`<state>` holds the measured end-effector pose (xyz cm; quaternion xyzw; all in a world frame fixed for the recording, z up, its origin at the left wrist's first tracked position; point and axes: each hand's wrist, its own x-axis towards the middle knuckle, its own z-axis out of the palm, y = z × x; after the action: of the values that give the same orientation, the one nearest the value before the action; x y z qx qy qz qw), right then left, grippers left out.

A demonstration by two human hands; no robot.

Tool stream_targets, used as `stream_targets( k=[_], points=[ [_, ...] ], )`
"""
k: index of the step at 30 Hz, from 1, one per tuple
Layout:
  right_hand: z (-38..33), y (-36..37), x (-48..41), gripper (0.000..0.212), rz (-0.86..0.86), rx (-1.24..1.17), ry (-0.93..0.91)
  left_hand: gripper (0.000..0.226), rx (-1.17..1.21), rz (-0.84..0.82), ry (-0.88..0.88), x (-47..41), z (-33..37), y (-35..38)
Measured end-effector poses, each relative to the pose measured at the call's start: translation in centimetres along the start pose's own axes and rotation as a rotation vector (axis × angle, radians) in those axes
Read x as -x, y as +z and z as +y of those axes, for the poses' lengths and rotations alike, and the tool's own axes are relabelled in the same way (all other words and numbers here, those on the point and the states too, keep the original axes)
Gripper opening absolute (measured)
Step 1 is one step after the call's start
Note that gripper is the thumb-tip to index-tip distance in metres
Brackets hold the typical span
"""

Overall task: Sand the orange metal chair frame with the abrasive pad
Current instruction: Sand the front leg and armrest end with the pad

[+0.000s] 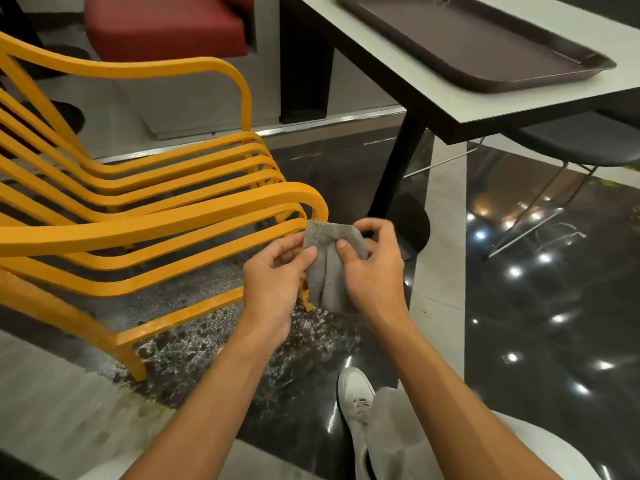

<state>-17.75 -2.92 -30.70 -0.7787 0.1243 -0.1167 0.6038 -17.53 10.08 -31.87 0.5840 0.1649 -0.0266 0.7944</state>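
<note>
Orange chair (156, 230) cut off at left; front slat ends hidden behind grey pad (325, 271). At the chair's front edge, left hand (273, 282) and right hand (374, 268) each pinch the pad's top.

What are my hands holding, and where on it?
The grey abrasive pad: the left hand pinches its upper left part, the right hand its upper right, by the orange chair frame.

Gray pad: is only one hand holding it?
No, the left hand and the right hand both pinch the gray pad at the front of the orange chair.
</note>
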Motion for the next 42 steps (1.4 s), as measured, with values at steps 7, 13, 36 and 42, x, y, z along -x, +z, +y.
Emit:
stream_targets(
  k=[7, 13, 36, 42],
  points=[
    [0.9, 1.3, -1.1, 0.005, -0.018, 0.107, -0.149, 0.021, 0.001, 0.028, 0.006, -1.6, -0.8, 1.8],
    [1.3, 0.8, -3.2, 0.017, -0.103, 0.165, -0.133, 0.027, 0.03, 0.013, 0.01, -3.0, -1.1, 2.8],
    [3.5, 3.3, -11.6, 0.017, -0.047, 0.275, -0.33, 0.027, -1.167, 0.272, 0.975, -8.5, 1.6, 0.3],
    [4.7, 3.6, -11.9, 0.025, -0.058, 0.323, -0.351, 0.03, -1.155, 0.231, 1.017, -8.9, 0.9, -0.7]
  ],
)
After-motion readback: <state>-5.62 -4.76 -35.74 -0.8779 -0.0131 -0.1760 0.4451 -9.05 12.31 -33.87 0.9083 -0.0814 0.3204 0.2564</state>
